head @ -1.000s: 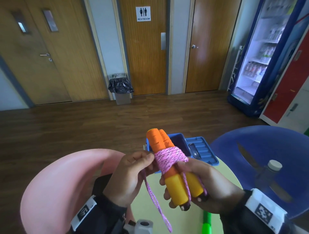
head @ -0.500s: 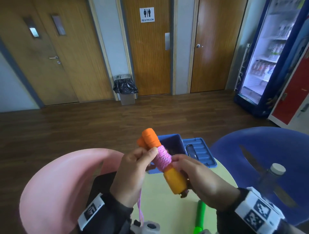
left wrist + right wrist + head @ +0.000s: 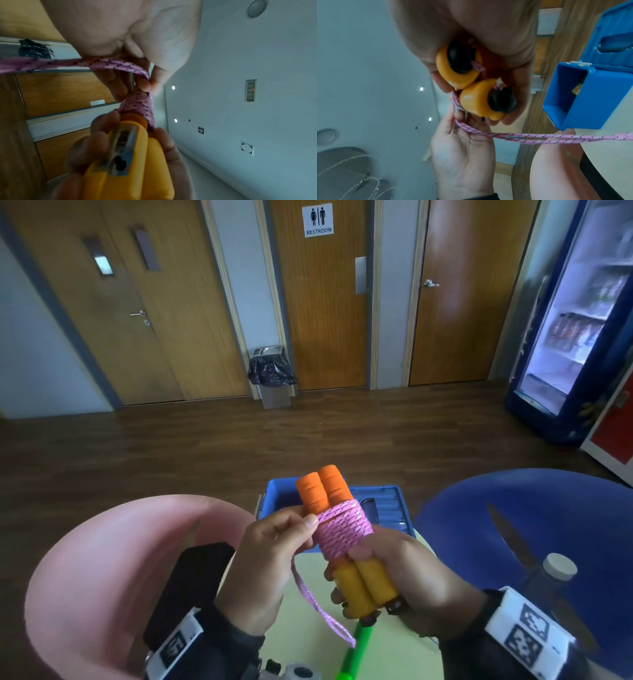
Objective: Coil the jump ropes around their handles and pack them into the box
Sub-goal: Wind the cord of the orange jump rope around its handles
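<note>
Two orange-and-yellow jump rope handles lie side by side, with pink rope coiled round their middle. My right hand grips the yellow ends from below. My left hand pinches the doubled pink rope right beside the coil, and a loose loop hangs down from it. The open blue box stands just behind the handles on the table; its lid lies open to the right. In the right wrist view the blue box holds something yellow, partly hidden.
A pale green round table lies under my hands. A green jump rope handle rests on it near the front. A pink chair is at left, a blue chair at right, with a capped bottle beside it.
The bundle has turned so both handles show side by side again, and it sits a little more upright. My left hand still pinches the rope by the coil; the loose tail now hangs lower right.
</note>
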### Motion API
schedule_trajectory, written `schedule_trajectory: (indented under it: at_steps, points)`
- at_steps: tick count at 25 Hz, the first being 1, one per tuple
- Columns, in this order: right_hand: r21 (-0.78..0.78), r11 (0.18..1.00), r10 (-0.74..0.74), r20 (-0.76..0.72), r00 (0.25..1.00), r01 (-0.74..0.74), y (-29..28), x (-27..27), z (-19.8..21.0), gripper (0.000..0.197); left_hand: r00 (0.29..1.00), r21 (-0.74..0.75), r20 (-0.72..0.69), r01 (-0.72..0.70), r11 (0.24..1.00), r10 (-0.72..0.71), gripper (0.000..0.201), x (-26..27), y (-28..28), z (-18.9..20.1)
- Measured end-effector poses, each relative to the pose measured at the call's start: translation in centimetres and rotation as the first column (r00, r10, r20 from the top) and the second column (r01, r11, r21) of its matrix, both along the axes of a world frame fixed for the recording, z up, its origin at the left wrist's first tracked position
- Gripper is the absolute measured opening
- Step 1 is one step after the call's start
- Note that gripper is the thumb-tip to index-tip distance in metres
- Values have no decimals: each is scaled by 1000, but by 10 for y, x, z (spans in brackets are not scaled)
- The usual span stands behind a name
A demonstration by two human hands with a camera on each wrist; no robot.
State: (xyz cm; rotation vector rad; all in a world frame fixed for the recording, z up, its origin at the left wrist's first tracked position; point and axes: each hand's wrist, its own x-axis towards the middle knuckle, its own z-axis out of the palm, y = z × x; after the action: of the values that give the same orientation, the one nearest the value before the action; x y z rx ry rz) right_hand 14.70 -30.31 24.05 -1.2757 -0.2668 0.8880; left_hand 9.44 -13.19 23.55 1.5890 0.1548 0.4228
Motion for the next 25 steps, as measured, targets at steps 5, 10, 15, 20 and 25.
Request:
schedule_trajectory:
  at_steps: [5,10,15,20,25]
  points:
    - [33,995,102,-85,991,-99,-39,12,-5,57,999,-12,5,53,999,-53,35,1,-35,-5]
    - [8,995,99,-60,993,-98,-56,18,-8,56,998,89,13,61,994,-62,34,-2,-54,-6]
    - [95,987,136,-85,987,-128,-54,19,-12,42,994,129,76,74,989,-84,35,-6,-44,-9]
    - [225,950,250,-143,958,-214,-37,13,-7,42,981,-15,137,138,990,-135,34,-14,-24,-9]
    - [370,877,394,-188,900,-307,3,1,10,45,917,-143,246,353,925,-313,21,-26,3,16]
